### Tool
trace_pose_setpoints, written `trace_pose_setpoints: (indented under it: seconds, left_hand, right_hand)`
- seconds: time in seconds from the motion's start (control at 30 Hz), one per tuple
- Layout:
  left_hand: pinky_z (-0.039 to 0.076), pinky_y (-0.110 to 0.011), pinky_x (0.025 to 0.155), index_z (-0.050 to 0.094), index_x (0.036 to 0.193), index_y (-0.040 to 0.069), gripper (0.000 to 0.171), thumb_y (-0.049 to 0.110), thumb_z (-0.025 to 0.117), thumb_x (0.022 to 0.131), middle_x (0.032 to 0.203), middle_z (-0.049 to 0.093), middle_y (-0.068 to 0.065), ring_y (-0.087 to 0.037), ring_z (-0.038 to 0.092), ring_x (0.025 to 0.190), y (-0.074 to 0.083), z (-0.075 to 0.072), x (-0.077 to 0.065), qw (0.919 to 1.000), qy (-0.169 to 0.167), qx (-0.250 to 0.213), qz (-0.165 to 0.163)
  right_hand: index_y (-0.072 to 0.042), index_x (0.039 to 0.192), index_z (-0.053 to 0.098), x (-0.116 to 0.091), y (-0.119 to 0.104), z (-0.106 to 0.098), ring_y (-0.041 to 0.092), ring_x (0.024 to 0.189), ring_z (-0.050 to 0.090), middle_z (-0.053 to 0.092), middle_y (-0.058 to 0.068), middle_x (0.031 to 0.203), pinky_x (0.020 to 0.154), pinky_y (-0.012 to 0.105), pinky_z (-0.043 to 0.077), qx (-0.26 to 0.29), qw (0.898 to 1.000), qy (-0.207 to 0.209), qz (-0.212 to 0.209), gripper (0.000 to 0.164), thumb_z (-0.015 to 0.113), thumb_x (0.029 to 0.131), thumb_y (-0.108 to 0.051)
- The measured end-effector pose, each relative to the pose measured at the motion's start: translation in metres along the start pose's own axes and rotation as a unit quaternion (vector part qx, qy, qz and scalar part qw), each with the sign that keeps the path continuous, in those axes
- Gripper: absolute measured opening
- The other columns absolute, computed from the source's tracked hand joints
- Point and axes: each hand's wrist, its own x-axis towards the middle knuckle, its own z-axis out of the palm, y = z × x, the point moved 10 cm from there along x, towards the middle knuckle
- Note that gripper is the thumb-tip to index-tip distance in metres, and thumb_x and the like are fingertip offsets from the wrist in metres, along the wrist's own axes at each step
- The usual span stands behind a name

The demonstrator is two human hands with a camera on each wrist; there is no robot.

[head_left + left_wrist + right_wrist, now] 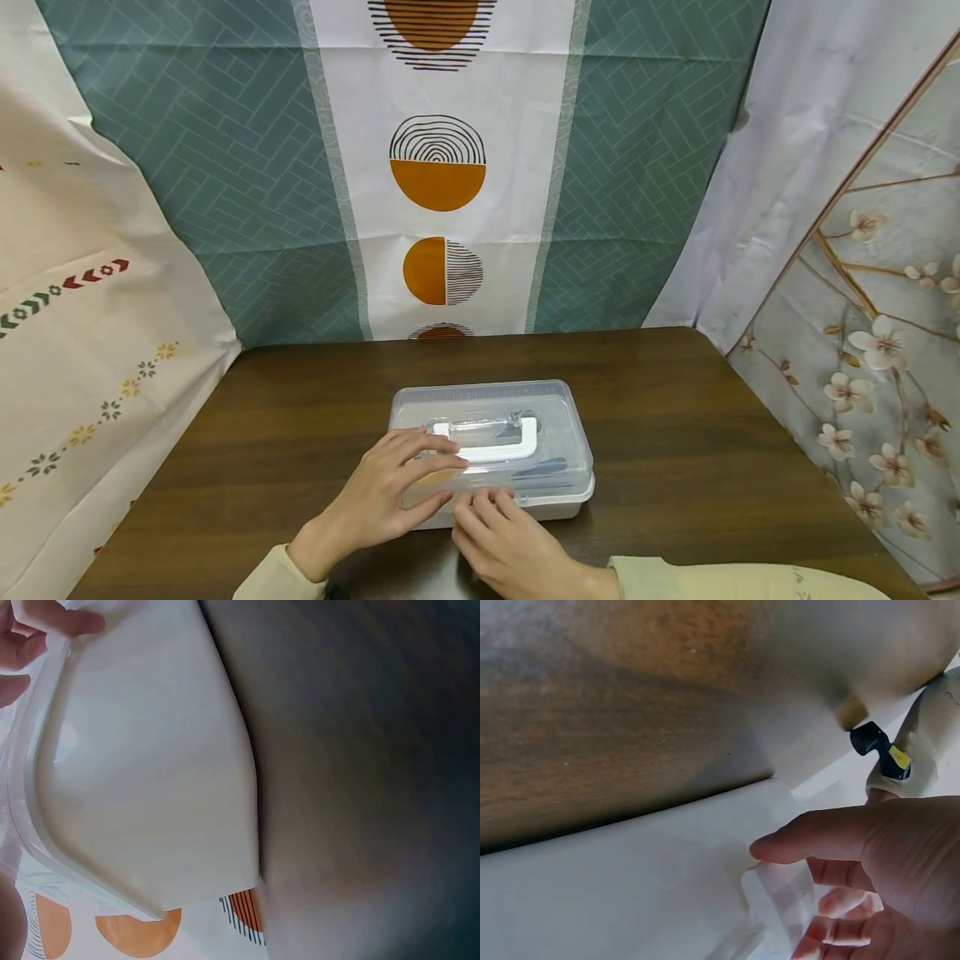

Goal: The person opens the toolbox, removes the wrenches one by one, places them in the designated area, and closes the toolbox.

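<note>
A clear-lidded plastic storage box with a white base lies flat on the table. Its translucent lid is on, and a white handle lies folded down on top. My left hand rests on the lid's front left part, fingers extended towards the handle. At the middle of the box's front, my right hand holds a white latch between thumb and curled fingers. Dark, slender items show dimly through the lid; their kind is unclear.
The dark brown wooden table extends around the box. A patterned curtain hangs along its back edge, with pale cloths at the left and floral fabric at the right. A black device sits on my left wrist.
</note>
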Motion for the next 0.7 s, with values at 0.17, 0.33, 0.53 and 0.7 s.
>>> trace_pose_setpoints:
  seconds: [0.17, 0.33, 0.53, 0.7]
  left_hand:
    - [0.044, -0.041, 0.108, 0.07, 0.132, 0.026, 0.037, 0.03, 0.076, 0.095, 0.128, 0.067, 0.005, -0.017, 0.063, 0.118, 0.0006, -0.0004, 0.0001, 1.0, 0.0, -0.001, 0.001]
    - [0.044, -0.042, 0.108, 0.069, 0.132, 0.026, 0.036, 0.031, 0.074, 0.096, 0.128, 0.067, 0.005, -0.017, 0.063, 0.117, 0.0013, -0.0006, -0.0004, 1.0, 0.001, 0.002, 0.003]
    - [0.045, -0.044, 0.107, 0.07, 0.132, 0.026, 0.036, 0.031, 0.073, 0.097, 0.128, 0.067, 0.005, -0.017, 0.064, 0.117, 0.0012, -0.0003, 0.0001, 1.0, 0.004, -0.001, 0.005]
    - [0.045, -0.044, 0.107, 0.07, 0.132, 0.026, 0.037, 0.03, 0.075, 0.096, 0.128, 0.067, 0.005, -0.017, 0.063, 0.117, 0.001, 0.0001, -0.0003, 1.0, 0.002, 0.002, 0.003]
  right_hand:
    - [-0.013, 0.107, 0.067, -0.0032, 0.0003, -0.0011, 0.022, 0.094, 0.058, 0.059, 0.008, 0.116, 0.078, 0.033, 0.05, 0.004, 1.0, 0.004, 0.003, 0.036, 0.032, 0.099, -0.016]
    - [-0.014, 0.107, 0.067, -0.0045, -0.0002, -0.0021, 0.023, 0.098, 0.058, 0.06, 0.007, 0.119, 0.082, 0.035, 0.051, -0.003, 1.0, 0.012, 0.005, 0.036, 0.031, 0.101, -0.017]
    - [-0.012, 0.103, 0.068, -0.0034, -0.0007, -0.0049, 0.023, 0.098, 0.059, 0.062, 0.009, 0.116, 0.081, 0.036, 0.051, -0.002, 0.999, 0.037, 0.008, 0.035, 0.033, 0.099, -0.015]
    - [-0.012, 0.104, 0.067, -0.003, -0.0003, -0.0039, 0.023, 0.099, 0.059, 0.061, 0.008, 0.116, 0.082, 0.035, 0.051, 0.003, 0.999, 0.031, 0.006, 0.035, 0.033, 0.099, -0.015]
